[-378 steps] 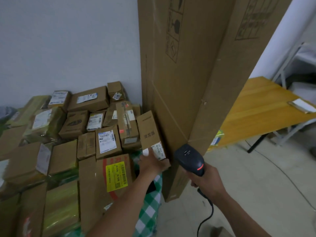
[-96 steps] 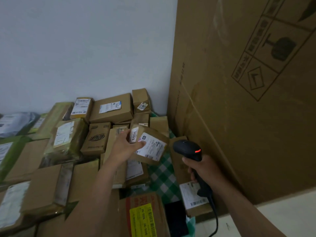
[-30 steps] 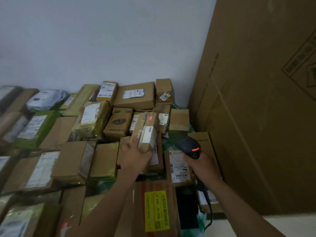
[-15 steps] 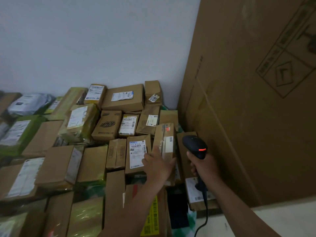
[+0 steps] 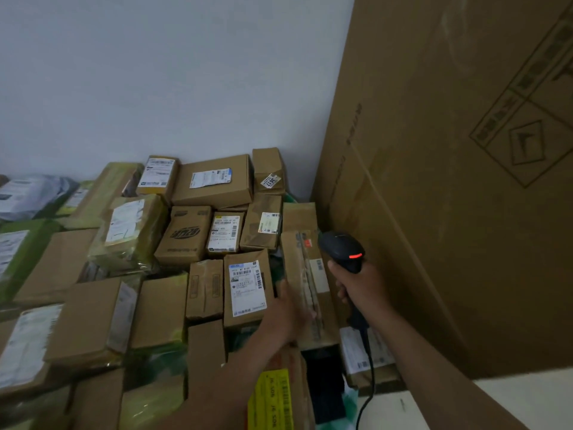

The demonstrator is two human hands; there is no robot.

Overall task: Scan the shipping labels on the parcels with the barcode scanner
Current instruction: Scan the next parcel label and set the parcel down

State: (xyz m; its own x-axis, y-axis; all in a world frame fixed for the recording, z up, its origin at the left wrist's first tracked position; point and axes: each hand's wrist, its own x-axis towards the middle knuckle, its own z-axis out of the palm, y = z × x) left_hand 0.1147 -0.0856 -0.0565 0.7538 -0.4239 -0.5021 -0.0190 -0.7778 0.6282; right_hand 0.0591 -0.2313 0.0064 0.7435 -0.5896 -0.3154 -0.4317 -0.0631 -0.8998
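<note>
Right now, in the head view, your right hand (image 5: 361,285) is wrapped round the grip of the scanner (image 5: 340,248). Its red light is on and its nose points at the parcels (image 5: 198,237) heaped against the wall. Your left hand (image 5: 291,311) is blurred. It lies against the long parcel (image 5: 302,265) just beside the scanner, and I cannot tell whether it grips that parcel or only touches it. The long parcel stands on edge, with a white label (image 5: 319,274) on the face turned toward the scanner, so I judge this is the one you are scanning.

Nothing marks which labels have been read, so progress cannot be counted. Several parcels lie label-up, like the box (image 5: 248,287) left of your hand. Others show bare cardboard and would likely need turning. A big carton (image 5: 449,212) leans at your right.
</note>
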